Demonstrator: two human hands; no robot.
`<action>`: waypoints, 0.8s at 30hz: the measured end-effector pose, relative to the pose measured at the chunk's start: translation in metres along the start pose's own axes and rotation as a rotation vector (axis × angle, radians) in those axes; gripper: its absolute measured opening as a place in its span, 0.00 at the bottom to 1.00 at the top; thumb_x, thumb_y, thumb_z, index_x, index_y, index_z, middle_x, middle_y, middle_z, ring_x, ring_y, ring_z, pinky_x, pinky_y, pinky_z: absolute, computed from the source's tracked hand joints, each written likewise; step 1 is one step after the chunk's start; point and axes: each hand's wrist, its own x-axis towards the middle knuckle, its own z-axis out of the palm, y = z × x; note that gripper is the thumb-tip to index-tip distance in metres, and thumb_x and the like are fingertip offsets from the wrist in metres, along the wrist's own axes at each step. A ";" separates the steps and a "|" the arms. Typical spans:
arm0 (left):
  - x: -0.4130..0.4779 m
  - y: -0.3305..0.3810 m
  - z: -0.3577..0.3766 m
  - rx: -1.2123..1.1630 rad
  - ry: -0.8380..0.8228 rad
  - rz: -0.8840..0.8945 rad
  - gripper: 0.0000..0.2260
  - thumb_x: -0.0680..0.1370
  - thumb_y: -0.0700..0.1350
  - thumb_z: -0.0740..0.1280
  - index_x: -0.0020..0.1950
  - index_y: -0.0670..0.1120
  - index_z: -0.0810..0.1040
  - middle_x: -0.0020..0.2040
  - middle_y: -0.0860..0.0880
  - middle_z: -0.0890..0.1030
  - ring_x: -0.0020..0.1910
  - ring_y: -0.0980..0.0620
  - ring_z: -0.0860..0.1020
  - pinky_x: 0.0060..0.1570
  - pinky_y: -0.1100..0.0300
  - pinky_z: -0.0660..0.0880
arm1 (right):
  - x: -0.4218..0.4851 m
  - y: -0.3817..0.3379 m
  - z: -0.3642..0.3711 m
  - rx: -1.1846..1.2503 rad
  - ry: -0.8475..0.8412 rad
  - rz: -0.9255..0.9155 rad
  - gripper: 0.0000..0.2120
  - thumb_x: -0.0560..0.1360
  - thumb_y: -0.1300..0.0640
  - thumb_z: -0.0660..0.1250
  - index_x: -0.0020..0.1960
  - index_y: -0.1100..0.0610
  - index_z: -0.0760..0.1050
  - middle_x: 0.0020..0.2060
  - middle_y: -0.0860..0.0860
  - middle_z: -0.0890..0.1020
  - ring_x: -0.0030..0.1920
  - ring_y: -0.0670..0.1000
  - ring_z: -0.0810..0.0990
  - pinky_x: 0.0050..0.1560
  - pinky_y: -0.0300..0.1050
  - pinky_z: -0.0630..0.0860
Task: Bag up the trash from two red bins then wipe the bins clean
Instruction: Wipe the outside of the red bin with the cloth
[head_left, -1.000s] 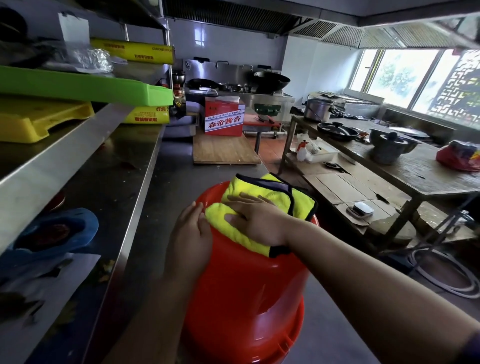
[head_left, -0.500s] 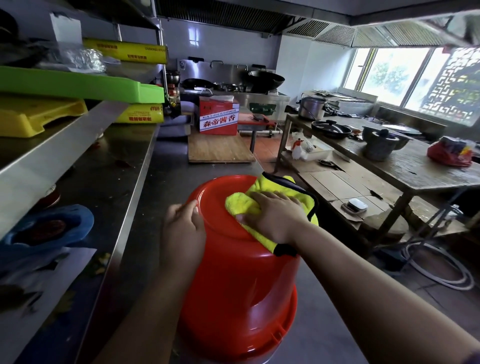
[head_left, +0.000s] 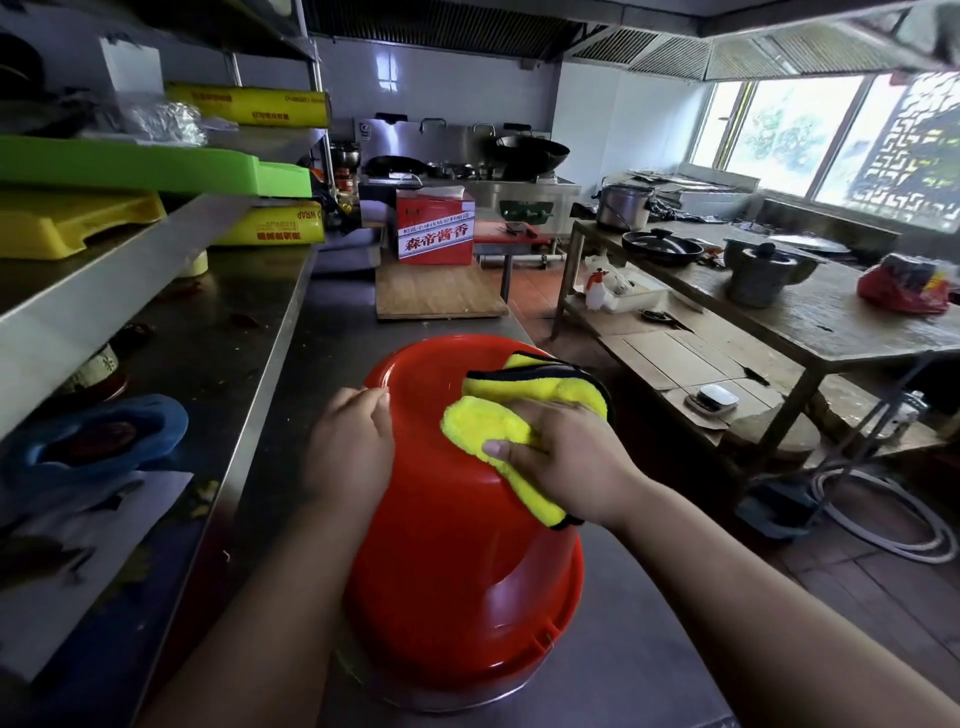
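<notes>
A red bin (head_left: 457, 571) stands upside down on the steel counter (head_left: 322, 332), its base facing up and tilted away from me. My right hand (head_left: 566, 462) grips a folded yellow cloth (head_left: 488, 426) with a dark hem and presses it on the right part of the bin's base and upper wall. The thumb lies over the cloth's near fold. My left hand (head_left: 353, 452) holds the bin's left side, with its fingertips curled at the base edge. Only one red bin is in view.
Steel shelves on the left carry a blue item (head_left: 98, 441), paper, yellow and green trays (head_left: 156, 166) and wrap boxes. A wooden board (head_left: 436, 291) and a red carton (head_left: 435, 228) sit farther along the counter. Across the aisle, a wooden table (head_left: 831, 322) holds pots.
My right hand has slid the cloth from the middle of the base to its right edge and back toward me. My left hand's fingers have bent at the base edge.
</notes>
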 end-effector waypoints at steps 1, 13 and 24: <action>0.000 -0.001 -0.002 -0.003 -0.026 -0.007 0.17 0.82 0.49 0.54 0.66 0.46 0.75 0.63 0.46 0.75 0.59 0.46 0.74 0.54 0.57 0.69 | -0.007 0.002 0.000 0.005 0.037 -0.044 0.21 0.76 0.41 0.63 0.63 0.53 0.76 0.48 0.49 0.83 0.55 0.53 0.77 0.47 0.41 0.65; -0.068 0.025 -0.007 -0.191 0.111 0.191 0.12 0.76 0.47 0.68 0.58 0.46 0.78 0.59 0.47 0.73 0.59 0.46 0.71 0.56 0.53 0.70 | -0.099 0.024 -0.006 0.126 0.411 0.276 0.27 0.74 0.38 0.59 0.65 0.54 0.73 0.51 0.52 0.81 0.52 0.56 0.78 0.47 0.49 0.74; -0.139 0.050 0.062 -0.365 -0.468 0.399 0.04 0.74 0.43 0.70 0.44 0.53 0.80 0.43 0.56 0.79 0.41 0.56 0.77 0.43 0.64 0.72 | -0.170 0.091 0.023 0.120 0.012 0.807 0.19 0.75 0.39 0.63 0.60 0.49 0.73 0.51 0.54 0.81 0.53 0.59 0.78 0.44 0.46 0.70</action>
